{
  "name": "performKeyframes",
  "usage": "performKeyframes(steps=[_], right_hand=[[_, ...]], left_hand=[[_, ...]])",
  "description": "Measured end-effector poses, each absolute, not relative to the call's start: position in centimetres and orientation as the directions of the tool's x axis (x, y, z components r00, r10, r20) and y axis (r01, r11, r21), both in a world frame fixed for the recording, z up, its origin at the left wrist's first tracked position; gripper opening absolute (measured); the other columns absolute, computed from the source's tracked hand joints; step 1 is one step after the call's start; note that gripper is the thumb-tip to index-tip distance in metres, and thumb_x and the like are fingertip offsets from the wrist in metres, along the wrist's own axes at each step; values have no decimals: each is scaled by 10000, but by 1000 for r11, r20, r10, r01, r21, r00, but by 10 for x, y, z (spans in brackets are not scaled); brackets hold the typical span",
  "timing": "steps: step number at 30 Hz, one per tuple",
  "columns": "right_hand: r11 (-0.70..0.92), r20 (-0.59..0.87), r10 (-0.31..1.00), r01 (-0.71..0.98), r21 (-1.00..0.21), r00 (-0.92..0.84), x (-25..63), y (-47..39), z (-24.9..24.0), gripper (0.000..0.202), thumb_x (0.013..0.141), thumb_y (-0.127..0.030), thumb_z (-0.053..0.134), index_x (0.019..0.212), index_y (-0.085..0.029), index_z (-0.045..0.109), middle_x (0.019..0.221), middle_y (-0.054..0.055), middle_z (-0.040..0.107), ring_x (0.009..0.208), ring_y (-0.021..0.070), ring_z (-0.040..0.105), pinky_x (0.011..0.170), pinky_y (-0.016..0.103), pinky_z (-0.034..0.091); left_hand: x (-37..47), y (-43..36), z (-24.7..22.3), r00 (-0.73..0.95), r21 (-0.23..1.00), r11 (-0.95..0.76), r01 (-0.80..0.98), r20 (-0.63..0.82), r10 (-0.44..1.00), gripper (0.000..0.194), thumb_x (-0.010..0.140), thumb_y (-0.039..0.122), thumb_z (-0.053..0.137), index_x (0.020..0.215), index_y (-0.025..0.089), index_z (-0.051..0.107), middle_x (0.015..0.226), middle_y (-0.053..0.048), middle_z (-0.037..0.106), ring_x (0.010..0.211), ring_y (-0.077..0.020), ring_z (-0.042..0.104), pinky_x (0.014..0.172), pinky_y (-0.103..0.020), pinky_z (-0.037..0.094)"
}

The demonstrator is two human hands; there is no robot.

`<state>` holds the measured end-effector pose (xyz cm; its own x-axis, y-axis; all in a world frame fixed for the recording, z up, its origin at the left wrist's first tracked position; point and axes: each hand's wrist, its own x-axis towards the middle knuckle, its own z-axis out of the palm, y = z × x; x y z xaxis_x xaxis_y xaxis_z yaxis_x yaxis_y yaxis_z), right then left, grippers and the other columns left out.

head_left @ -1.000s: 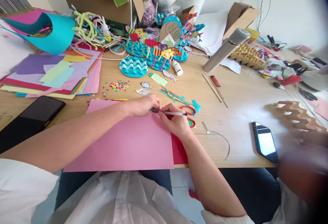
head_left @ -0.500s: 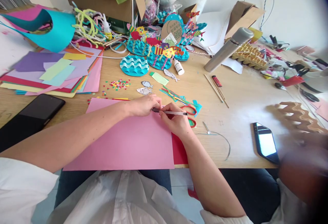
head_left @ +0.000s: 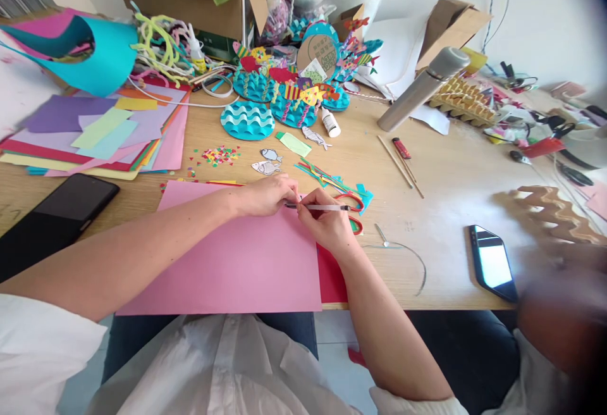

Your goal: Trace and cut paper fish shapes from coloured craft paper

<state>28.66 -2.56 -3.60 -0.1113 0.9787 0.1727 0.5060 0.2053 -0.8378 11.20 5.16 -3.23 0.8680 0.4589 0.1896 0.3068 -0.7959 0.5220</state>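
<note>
My right hand [head_left: 329, 225] grips a slim clear-barrelled pen [head_left: 327, 207], which lies almost level with its front end toward my left hand. My left hand [head_left: 265, 196] has its fingers curled together right beside it, at the upper right of a large pink paper sheet [head_left: 237, 263]. Whatever the left fingers pinch or press is hidden. Under the pink sheet, a red sheet [head_left: 333, 279] shows at its right edge. Red-handled scissors [head_left: 355, 225] lie just past my right hand, their blades covered. Beyond the hands rest paper fish cutouts [head_left: 266, 167] and thin coloured paper strips [head_left: 327, 176].
Coloured paper [head_left: 57, 140] is stacked at left above a black phone [head_left: 71, 209]. Blue wavy craft pieces [head_left: 247, 121], a white bottle [head_left: 331, 123] and a steel flask [head_left: 424, 89] stand farther back. Another phone [head_left: 493, 263] lies at right, near a blurred person [head_left: 559, 314].
The pen and my right hand have shifted very slightly right. My left hand stays in nearly the same place, and the objects on the table have not moved.
</note>
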Motion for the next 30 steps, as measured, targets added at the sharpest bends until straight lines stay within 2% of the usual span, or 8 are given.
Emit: performKeyframes(steps=[5,19,30], right_hand=[[219,191,976,500,-838,-108,288,-26,-36,102,787,-287,565,731,-224,507,608,-37,543,507,108,481,485,233,366],[205,202,977,519,-830,-62,289,-25,-32,103,745,-228,574,689,-227,488,563,-53,520,467,102,447,453,231,328],[215,238,971,560,-800,-32,291,-24,-33,92,740,-233,566,680,-222,497,541,-53,526,471,104,454,465,231,327]], left_hand=[[113,49,-34,848,529,-780,335,192,494,329,862,42,450,813,203,733,858,-56,667,863,-185,542,809,-309,435],[113,49,-36,839,520,-780,347,200,506,325,865,37,478,934,205,748,877,-54,678,875,-186,546,809,-293,446],[113,50,-38,840,513,-790,336,216,497,345,845,17,477,937,210,747,858,-41,679,872,-175,549,827,-297,446]])
